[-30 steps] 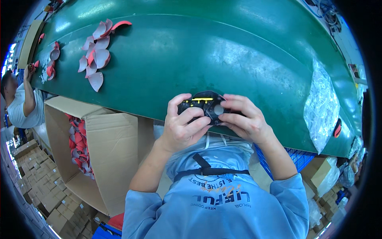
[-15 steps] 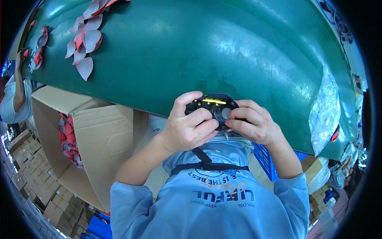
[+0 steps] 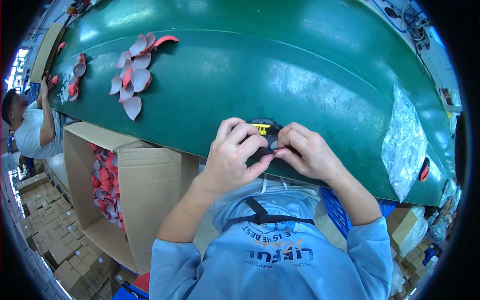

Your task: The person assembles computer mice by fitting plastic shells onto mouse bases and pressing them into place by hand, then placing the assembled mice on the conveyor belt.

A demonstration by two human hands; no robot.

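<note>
- Presently, observed the left hand (image 3: 235, 152) pinching a black part (image 3: 271, 131) at its left side, thumb low, fingers curled over the body.
- Recorded the right hand (image 3: 307, 150) pinching the lower right edge of the same part, fingertips bunched close to the left thumb.
- Located the black part between both hands, over the near edge of the green tabletop (image 3: 225, 75); cannot tell whether touching or raised.
- Saw a yellow strip (image 3: 261, 129) on the part's upper face, plus a small red bit (image 3: 281, 149) at the right fingertips, too covered to identify.
- Noted, left of the hands and well apart, a loose cluster of red-and-grey curved shells (image 3: 141, 79) on the tabletop; farther left, a smaller group (image 3: 79, 70).
- Saw beyond that a co-worker (image 3: 35, 132) in a pale top.
- Found an open cardboard box (image 3: 150, 185) beside the near edge, holding many red and grey pieces (image 3: 106, 182).
- Logged at right a clear plastic bag (image 3: 405, 145), with a red-and-black piece (image 3: 425, 170) just beside it; below, a blue crate (image 3: 337, 207).
</note>
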